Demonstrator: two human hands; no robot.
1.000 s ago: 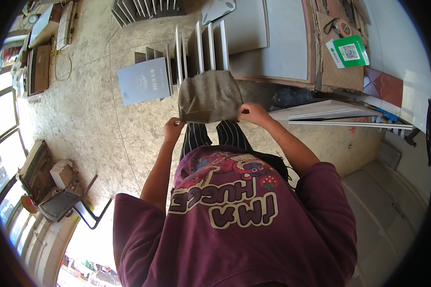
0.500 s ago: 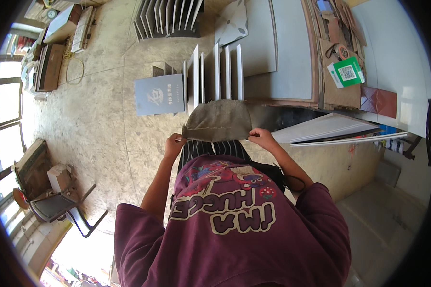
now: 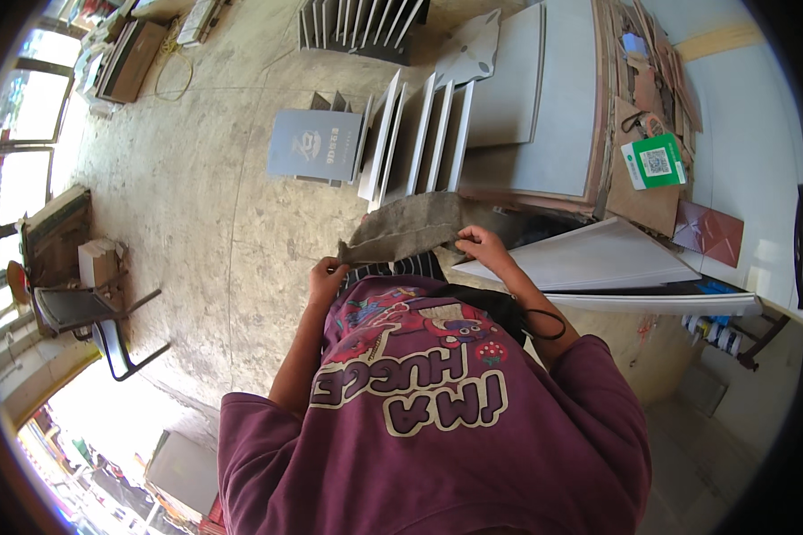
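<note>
I have the cloth slack between two pinch grips: left hand clasping its left end, right hand its right end. Right of the cloth, a pale board; beyond the cloth, upright panels; farther beyond, a rack.

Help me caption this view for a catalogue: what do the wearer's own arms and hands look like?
The left hand and right hand are bare, with no gloves. Loose, plum-coloured short sleeves cover the upper arms, with no print that I can see; the forearms are uncovered. A thin black loop shows at the right forearm; whether it is worn there is unclear.
</note>
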